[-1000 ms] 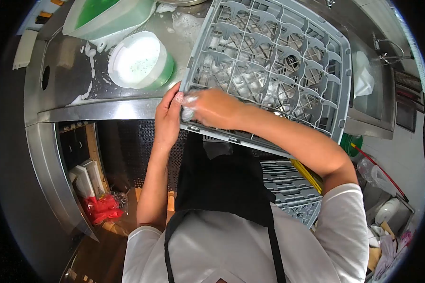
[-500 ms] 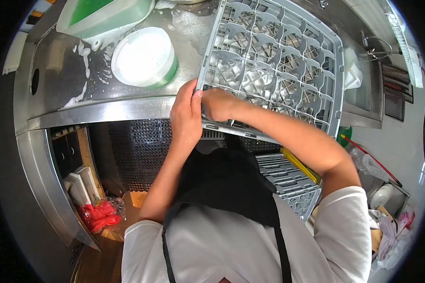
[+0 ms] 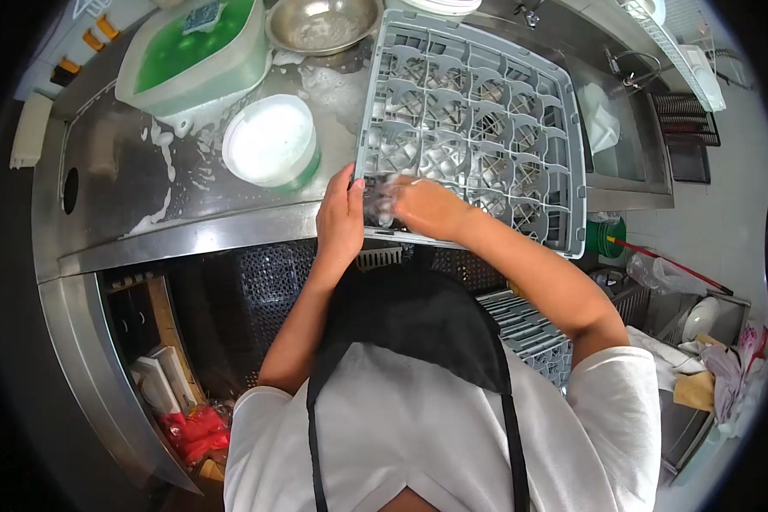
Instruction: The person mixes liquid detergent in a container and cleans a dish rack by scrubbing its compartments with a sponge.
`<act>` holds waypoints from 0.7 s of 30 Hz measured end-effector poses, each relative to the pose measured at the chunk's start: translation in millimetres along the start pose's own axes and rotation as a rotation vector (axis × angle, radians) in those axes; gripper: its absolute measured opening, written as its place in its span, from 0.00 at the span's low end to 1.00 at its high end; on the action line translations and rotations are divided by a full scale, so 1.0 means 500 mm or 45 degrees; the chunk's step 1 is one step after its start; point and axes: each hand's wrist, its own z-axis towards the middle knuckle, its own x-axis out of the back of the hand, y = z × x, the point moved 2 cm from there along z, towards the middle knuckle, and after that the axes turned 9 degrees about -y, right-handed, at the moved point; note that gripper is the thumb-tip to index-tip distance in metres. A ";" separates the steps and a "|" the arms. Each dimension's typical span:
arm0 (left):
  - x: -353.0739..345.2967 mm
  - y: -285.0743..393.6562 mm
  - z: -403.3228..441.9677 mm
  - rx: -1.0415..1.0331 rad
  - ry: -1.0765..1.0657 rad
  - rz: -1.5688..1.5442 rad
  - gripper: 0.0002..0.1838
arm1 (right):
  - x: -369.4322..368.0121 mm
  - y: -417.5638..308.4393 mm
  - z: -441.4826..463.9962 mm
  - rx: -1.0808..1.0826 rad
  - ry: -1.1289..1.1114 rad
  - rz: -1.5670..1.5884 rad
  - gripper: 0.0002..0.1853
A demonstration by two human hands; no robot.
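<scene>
A grey plastic dish rack (image 3: 576,171) with square compartments lies on the steel counter, its near edge over the counter's front. My left hand (image 3: 341,213) is closed on the rack's near left corner, thumb on the rim. Inside the near left compartments, my right hand (image 3: 427,207) is closed round something whitish and wet, blurred by motion; I cannot make out what it is. A white tub (image 3: 271,143) of foamy liquid stands left of the rack.
Behind the tub are a large container (image 3: 260,64) of green liquid and a metal bowl (image 3: 324,24). Foam streaks the counter (image 3: 111,196). At the right is a sink (image 3: 627,154) with a white bag. More grey racks (image 3: 529,328) stand below, right of my body.
The view has shifted, bringing the metal bowl and more of the green container into sight. My right hand has moved slightly within the rack's corner; my left hand keeps its hold.
</scene>
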 end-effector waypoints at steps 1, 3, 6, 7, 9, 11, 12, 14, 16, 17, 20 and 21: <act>0.001 0.001 0.000 0.010 -0.009 0.002 0.21 | -0.011 0.013 0.002 -0.152 -0.284 0.087 0.16; 0.001 -0.001 0.001 0.022 0.004 0.028 0.21 | 0.010 0.026 -0.002 -0.196 -0.168 0.210 0.16; 0.006 0.015 -0.001 -0.017 0.015 0.132 0.19 | 0.055 0.024 -0.015 -0.314 0.035 0.450 0.15; 0.004 0.014 0.000 -0.050 0.032 0.129 0.19 | 0.067 0.020 -0.013 -0.350 0.098 0.542 0.15; 0.003 0.015 -0.001 -0.069 0.050 0.171 0.18 | 0.041 0.021 -0.002 -0.401 0.196 0.422 0.13; 0.005 0.024 0.000 -0.110 0.081 0.221 0.18 | 0.027 0.015 0.001 -0.325 0.165 0.305 0.09; 0.006 0.030 -0.001 -0.139 0.104 0.246 0.18 | 0.021 0.012 0.002 -0.288 0.150 0.244 0.08; 0.007 0.036 -0.003 -0.180 0.126 0.278 0.18 | 0.001 0.016 0.008 -0.222 0.211 0.123 0.09; 0.008 0.034 -0.001 -0.199 0.141 0.284 0.18 | 0.004 0.011 0.010 -0.217 0.266 0.129 0.09; 0.007 0.033 -0.003 -0.177 0.126 0.248 0.17 | 0.006 0.008 0.007 -0.241 0.288 0.194 0.09; 0.007 0.032 -0.003 -0.134 0.133 0.172 0.17 | 0.063 0.013 -0.006 -0.234 0.268 0.464 0.07; 0.005 0.031 -0.005 -0.132 0.146 0.176 0.17 | 0.074 0.015 -0.008 -0.227 0.240 0.572 0.07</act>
